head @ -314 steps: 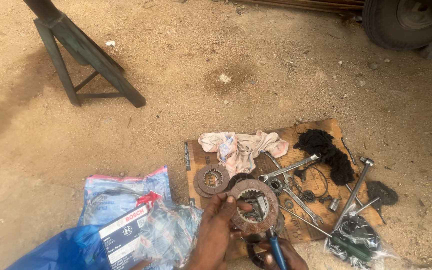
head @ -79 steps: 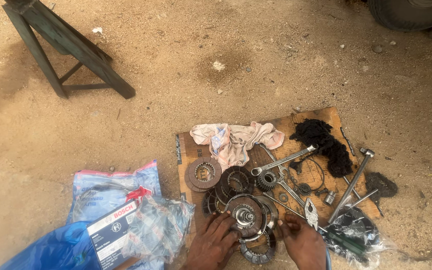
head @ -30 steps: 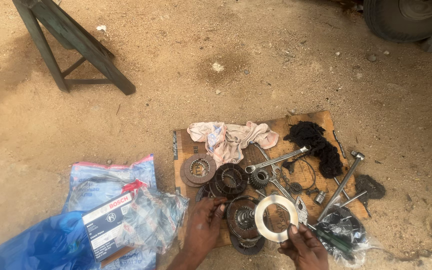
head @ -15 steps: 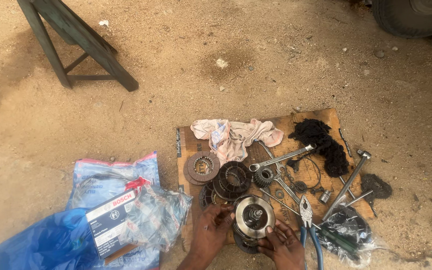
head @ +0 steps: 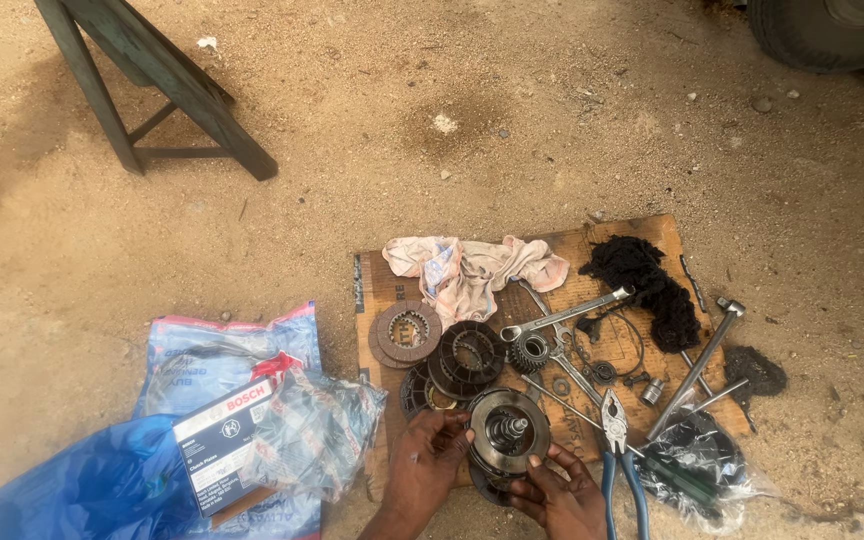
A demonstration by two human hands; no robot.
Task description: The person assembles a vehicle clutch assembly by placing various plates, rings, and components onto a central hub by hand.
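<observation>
- The sandy ground [head: 372, 150] is lying under everything, with the cardboard sheet [head: 642, 238] spread flat on it as the landmark for all else.
- A dark green metal stand [head: 167, 95] is standing far up and to the left of the cardboard sheet.
- A vehicle tyre [head: 822, 30] is showing at the frame's top edge, well up and right of the sheet.
- A blue plastic bag [head: 82, 490] and clear wrappers with a white carton [head: 227, 440] are lying just left of the sheet.
- A pinkish rag [head: 472, 270] is lying crumpled on the sheet's upper part, with a clump of black fibre [head: 647, 285] beside it on the right.
- Spanners [head: 562, 318], blue-handled pliers [head: 617, 440] and brown friction discs [head: 405, 333] are resting across the sheet.
- The round clutch assembly [head: 508, 432] is sitting at the sheet's lower edge, between both hands.
- The left hand [head: 430, 465] is gripping the assembly's left rim, fingers curled partly closed around it.
- The right hand [head: 562, 490] is cupping its lower right rim, fingers bent and thumb pressing on the edge.
</observation>
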